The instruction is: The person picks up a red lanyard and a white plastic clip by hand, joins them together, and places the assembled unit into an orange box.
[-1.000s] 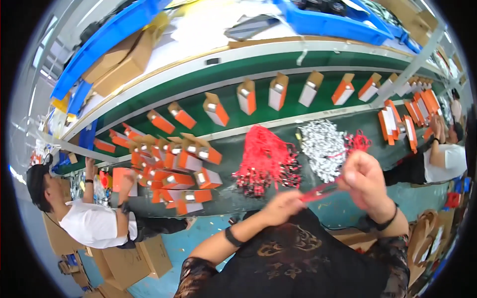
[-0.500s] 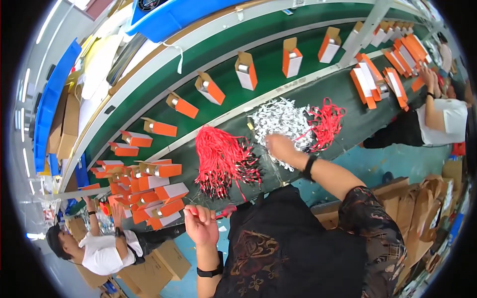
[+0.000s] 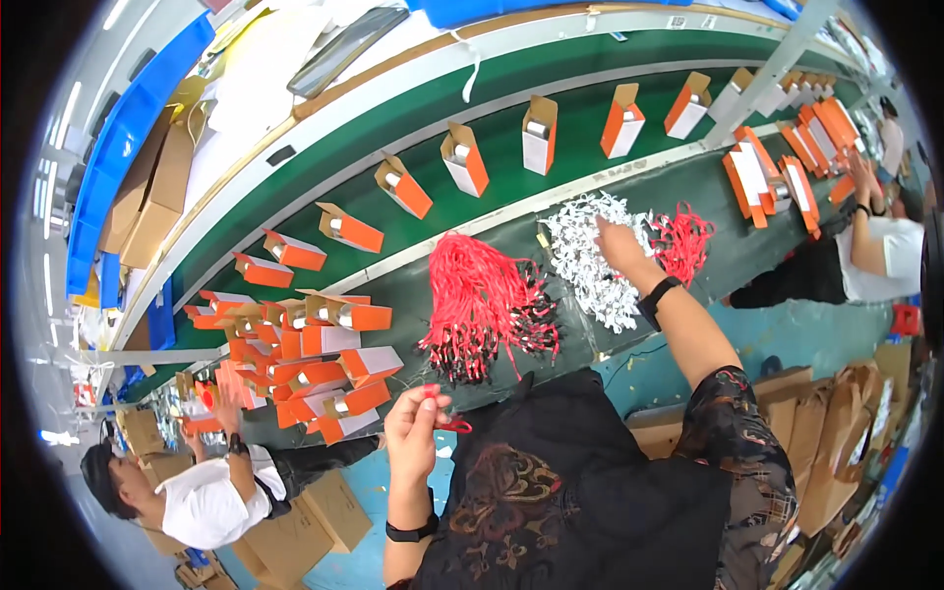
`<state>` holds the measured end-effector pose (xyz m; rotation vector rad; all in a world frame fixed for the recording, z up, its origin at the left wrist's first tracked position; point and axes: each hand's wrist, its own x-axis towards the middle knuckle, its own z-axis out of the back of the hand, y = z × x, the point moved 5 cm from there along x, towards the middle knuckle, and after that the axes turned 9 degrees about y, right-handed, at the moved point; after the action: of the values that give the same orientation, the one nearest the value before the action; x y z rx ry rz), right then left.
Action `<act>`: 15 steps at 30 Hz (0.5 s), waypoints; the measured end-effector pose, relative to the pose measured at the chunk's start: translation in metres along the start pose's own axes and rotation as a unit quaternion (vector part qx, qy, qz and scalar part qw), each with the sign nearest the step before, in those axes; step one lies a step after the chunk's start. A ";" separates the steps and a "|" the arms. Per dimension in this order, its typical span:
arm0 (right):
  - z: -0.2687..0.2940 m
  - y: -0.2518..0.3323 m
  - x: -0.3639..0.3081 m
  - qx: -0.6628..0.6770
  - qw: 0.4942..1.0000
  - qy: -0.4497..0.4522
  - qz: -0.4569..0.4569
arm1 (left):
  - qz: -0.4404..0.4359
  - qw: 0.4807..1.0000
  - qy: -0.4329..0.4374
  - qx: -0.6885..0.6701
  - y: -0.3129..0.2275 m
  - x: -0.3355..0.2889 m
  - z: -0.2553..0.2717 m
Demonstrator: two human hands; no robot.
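Note:
My left hand [image 3: 411, 435] is closed on a red strap near my body; a loop of it hangs out beside the fingers. My right hand [image 3: 621, 246] reaches over a heap of small white pieces [image 3: 593, 295], its fingertips down among them, so I cannot see whether they grip one. Left of that heap lies a big bundle of red straps [image 3: 470, 285] with black ends. A smaller tangle of red straps [image 3: 684, 244] touches the white heap on its right.
Open orange-and-white boxes [image 3: 539, 138] stand in a row along the green conveyor [image 3: 580, 93]. Several more boxes [image 3: 329, 339] crowd the left side of the bench. One co-worker [image 3: 211, 492] is at the left, another [image 3: 870, 246] at the far right, by more boxes.
My right hand has moved farther away from me, deeper over the white heap. My left hand keeps the red strap. The whole view has shifted, so the bench appears farther right.

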<state>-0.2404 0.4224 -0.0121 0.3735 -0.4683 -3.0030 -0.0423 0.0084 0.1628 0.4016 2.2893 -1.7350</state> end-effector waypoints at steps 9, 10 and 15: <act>0.034 0.017 -0.053 0.073 0.978 -0.137 -0.137 | 0.057 0.990 0.128 0.021 -0.027 0.042 0.038; 0.037 0.015 -0.059 0.171 0.964 -0.122 -0.165 | 0.056 0.990 0.129 0.022 -0.030 0.043 0.037; 0.070 0.199 -0.096 0.617 0.785 0.050 0.008 | -0.003 0.989 0.145 0.014 -0.043 0.045 0.028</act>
<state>-0.1568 0.2646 0.1364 0.5375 -2.3169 -2.1393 -0.0985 -0.0261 0.1782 0.6953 2.4633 -1.8154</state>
